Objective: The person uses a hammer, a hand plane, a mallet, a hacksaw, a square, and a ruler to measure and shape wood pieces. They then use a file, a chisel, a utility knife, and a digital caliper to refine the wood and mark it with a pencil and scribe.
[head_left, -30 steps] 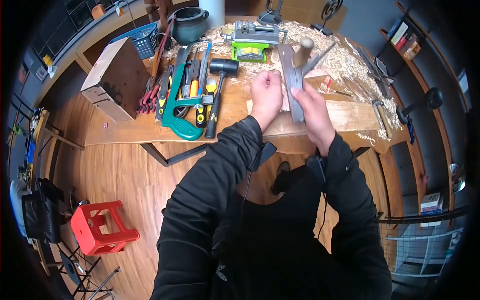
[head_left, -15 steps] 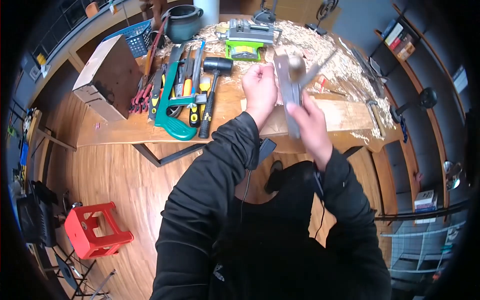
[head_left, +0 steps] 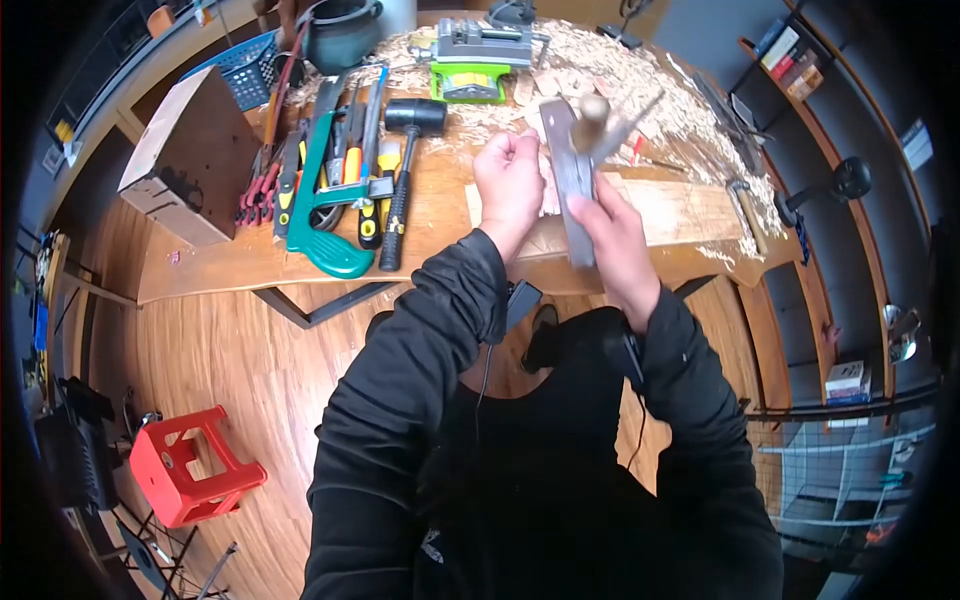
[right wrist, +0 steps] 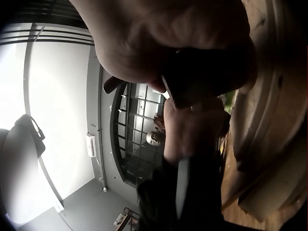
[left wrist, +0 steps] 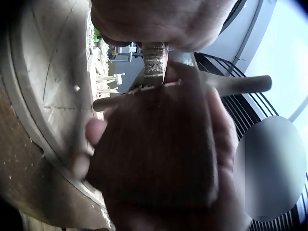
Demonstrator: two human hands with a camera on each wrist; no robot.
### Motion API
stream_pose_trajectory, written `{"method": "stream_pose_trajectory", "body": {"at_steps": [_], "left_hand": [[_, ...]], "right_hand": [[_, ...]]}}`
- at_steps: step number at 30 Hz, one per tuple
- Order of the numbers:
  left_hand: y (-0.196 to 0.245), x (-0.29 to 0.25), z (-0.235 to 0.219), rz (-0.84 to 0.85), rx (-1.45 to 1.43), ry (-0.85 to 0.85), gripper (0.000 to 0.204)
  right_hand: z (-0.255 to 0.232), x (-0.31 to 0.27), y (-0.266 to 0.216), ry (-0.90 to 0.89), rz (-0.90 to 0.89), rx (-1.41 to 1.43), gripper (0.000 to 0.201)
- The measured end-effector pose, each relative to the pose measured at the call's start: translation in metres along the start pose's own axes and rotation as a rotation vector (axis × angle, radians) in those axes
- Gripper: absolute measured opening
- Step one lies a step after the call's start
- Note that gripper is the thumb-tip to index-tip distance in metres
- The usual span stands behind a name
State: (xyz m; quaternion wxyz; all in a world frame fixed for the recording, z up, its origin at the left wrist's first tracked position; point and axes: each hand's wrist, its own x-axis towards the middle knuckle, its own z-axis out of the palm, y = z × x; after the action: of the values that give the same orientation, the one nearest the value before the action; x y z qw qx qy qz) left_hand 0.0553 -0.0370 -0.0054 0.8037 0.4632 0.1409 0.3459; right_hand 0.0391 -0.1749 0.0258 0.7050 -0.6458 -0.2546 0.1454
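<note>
My right hand [head_left: 620, 235] grips a wooden hand plane [head_left: 575, 225], turned on its side above the front of the bench. The plane's round cross handle [head_left: 592, 110] points up, and its grey iron [head_left: 632, 125] sticks out to the right. Close along the plane's left side, my left hand [head_left: 508, 185] is curled into a fist. In the left wrist view a rough-edged strip of wood [left wrist: 155, 62] comes out below that hand, toward the plane body [left wrist: 154, 144]. The fingertips of the left hand hide its grip. In the right wrist view the plane is a dark block.
A pale board [head_left: 680, 210] lies under the hands. Left are a rubber mallet [head_left: 415, 115], a green-handled saw [head_left: 325, 240] and a cardboard box [head_left: 190, 160]. A vise [head_left: 485, 50] stands behind, among wood shavings [head_left: 620, 80]. A small hammer [head_left: 748, 215] lies right.
The head view has shifted, so the bench things appear farther left and higher. The plane, in my right hand, has come slightly nearer my body; both hands keep their grips.
</note>
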Motion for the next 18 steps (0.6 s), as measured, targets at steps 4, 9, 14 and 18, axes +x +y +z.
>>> {"method": "stream_pose_trajectory", "body": {"at_steps": [4,9,14,18], "left_hand": [[0.005,-0.008,0.008,-0.024,-0.009,-0.036,0.025],[0.007,-0.017,0.003,0.125,0.137,-0.084,0.026],[0.002,-0.020,0.007,-0.111,-0.091,0.022,0.025],[0.007,-0.014,0.009,-0.085,-0.059,0.055,0.025]], "right_hand": [[-0.007,0.046,0.008,0.040,-0.014,-0.008,0.064],[-0.004,0.000,0.006,0.033,-0.071,-0.031,0.063],[-0.012,0.008,0.011,0.068,0.076,0.030,0.070],[-0.009,0.018,0.005,0.010,0.053,0.089,0.073]]}}
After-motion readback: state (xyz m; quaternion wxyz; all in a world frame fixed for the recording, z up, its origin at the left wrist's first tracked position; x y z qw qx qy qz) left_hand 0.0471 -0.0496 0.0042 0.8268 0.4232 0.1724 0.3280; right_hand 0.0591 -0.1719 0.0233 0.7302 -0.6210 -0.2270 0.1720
